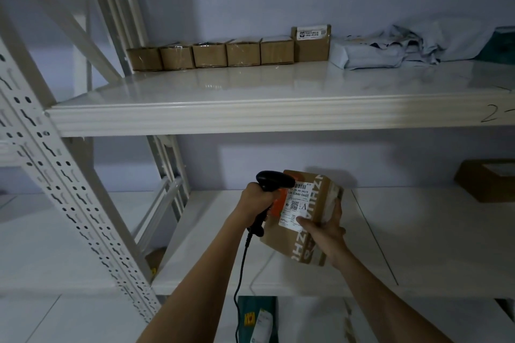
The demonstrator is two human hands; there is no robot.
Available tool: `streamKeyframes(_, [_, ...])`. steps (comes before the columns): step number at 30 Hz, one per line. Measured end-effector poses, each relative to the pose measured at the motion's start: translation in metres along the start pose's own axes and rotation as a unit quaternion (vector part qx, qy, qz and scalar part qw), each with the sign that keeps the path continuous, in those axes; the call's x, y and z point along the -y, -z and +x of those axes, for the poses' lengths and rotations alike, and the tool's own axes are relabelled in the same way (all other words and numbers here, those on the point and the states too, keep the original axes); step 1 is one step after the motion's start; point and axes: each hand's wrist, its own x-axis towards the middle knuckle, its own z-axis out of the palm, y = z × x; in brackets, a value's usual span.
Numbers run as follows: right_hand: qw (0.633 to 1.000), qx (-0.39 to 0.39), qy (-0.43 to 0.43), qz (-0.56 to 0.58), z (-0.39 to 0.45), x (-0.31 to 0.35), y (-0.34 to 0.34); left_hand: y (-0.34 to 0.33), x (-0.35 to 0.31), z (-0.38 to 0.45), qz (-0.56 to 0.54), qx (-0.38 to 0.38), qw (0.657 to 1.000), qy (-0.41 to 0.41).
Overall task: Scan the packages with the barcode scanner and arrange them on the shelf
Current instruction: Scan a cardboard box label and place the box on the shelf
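From the head view, the left hand [255,198] is gripping the handle of the black barcode scanner [274,181], whose head is pointing at the white shipping label [296,207] on a brown cardboard package [312,242]. The right hand [324,230] is holding that package from its right side, thumb lying on the label and fingers wrapping round the far edge, so the box is hanging in the air in front of the middle shelf [390,245]. Whether the scan is registering is hard to say in this dim light.

As a judgement, the work is looking partly done: a row of small boxes [211,54] is sitting along the back of the upper shelf [250,117], with grey mailer bags [390,49] beside them and another carton [485,179] on the middle shelf at right. This package is still waiting to be shelved.
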Motion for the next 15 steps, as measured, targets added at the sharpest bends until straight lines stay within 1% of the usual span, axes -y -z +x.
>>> streamKeyframes(4, [1.0, -0.008, 0.004, -0.008, -0.0006, 0.0017, -0.0004, -0.0008, 0.0006, 0.0002, 0.006, 0.0, 1.0, 0.003])
streamKeyframes(15, [1.0, 0.008, -0.003, -0.016, 0.0017, 0.0015, 0.0019, -0.0024, 0.0013, 0.0015, 0.01, -0.01, 1.0, 0.004])
